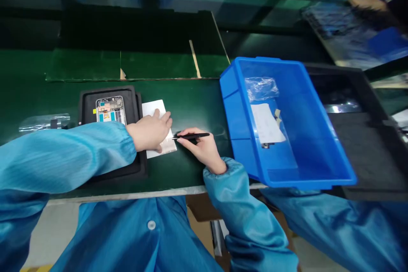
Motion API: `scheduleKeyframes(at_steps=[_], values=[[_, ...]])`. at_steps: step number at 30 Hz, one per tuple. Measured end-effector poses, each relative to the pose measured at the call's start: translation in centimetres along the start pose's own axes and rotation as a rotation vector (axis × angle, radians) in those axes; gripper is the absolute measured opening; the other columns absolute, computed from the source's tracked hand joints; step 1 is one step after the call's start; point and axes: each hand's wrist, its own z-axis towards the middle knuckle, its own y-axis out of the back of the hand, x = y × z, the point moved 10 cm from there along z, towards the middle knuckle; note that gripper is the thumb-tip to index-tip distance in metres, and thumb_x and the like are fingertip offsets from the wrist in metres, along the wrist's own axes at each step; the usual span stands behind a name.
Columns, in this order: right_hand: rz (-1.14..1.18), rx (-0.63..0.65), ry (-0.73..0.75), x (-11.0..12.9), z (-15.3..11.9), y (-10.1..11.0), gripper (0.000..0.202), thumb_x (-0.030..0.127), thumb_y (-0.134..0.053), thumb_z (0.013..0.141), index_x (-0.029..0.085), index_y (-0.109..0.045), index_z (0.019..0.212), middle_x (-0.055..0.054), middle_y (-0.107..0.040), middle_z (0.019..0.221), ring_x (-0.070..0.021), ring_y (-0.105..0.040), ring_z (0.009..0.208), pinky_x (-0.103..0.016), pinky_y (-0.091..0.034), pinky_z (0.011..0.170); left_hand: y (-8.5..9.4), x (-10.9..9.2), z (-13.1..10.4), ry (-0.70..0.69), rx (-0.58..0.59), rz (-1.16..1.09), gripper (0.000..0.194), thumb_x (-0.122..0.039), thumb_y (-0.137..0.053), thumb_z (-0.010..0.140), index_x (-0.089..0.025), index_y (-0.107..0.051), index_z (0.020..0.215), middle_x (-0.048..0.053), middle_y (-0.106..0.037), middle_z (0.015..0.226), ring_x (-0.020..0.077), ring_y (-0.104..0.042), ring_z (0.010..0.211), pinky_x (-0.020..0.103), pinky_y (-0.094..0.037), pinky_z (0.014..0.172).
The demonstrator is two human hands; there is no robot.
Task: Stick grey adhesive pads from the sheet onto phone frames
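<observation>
My left hand (pixel 151 131) lies with its fingers spread on a white sheet (pixel 157 108), pressing it against the green mat. From the right, my right hand (pixel 201 149) grips a slim black pen-like tool (pixel 195 136), whose thin pale tip is at the sheet's right edge, close to my left fingers. Left of the sheet is a black foam tray (pixel 87 104) holding an opened phone body (pixel 111 109) with its inner parts showing. My left sleeve covers the lower part of the phone and tray.
A blue bin (pixel 321 144) on the right holds a clear bag (pixel 261 88), a white paper (pixel 267 123) and small parts. Clear plastic (pixel 44 122) lies far left. Another person's blue sleeve (pixel 338 221) is at lower right, below black trays (pixel 360 144).
</observation>
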Motion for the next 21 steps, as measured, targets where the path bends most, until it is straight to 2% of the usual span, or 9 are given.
scheduleKeyframes(at_steps=[3,9,14,21], values=[[-0.007,-0.001,-0.004,-0.02,-0.11,-0.02,0.021,0.041,-0.076,0.084,0.023,-0.073,0.095,-0.006,-0.079,0.096,-0.0238,-0.075,0.091,-0.039,-0.058,0.088,-0.69,0.03,-0.01,-0.002,-0.006,0.007,0.105,-0.045,-0.083,0.074,-0.007,-0.03,0.156,0.026,-0.017,0.166,0.0541,-0.023,0.147,0.055,-0.051,0.103],[-0.01,0.006,-0.01,-0.24,-0.08,-0.08,0.018,0.039,-0.077,0.084,0.024,-0.073,0.094,-0.005,-0.079,0.097,-0.0231,-0.075,0.09,-0.038,-0.059,0.088,-0.33,0.0,-0.07,0.01,0.061,0.002,0.105,-0.043,-0.082,0.075,-0.005,-0.029,0.157,0.027,-0.016,0.166,0.0556,-0.022,0.148,0.057,-0.051,0.103],[-0.012,0.009,-0.026,-0.25,-0.14,-0.08,0.018,0.04,-0.077,0.084,0.025,-0.074,0.093,-0.005,-0.079,0.096,-0.0238,-0.075,0.091,-0.039,-0.059,0.089,-0.41,0.0,0.05,0.004,0.055,-0.024,0.104,-0.043,-0.084,0.074,-0.008,-0.031,0.157,0.027,-0.015,0.166,0.0561,-0.021,0.148,0.058,-0.052,0.102],[-0.009,0.005,-0.025,-0.34,-0.2,-0.02,0.016,0.037,-0.078,0.084,0.024,-0.074,0.093,-0.005,-0.08,0.096,-0.0237,-0.076,0.091,-0.039,-0.059,0.089,-1.07,0.18,0.42,0.004,0.057,-0.03,0.109,-0.045,-0.083,0.074,-0.006,-0.026,0.158,0.026,-0.013,0.167,0.0569,-0.018,0.148,0.059,-0.052,0.102]])
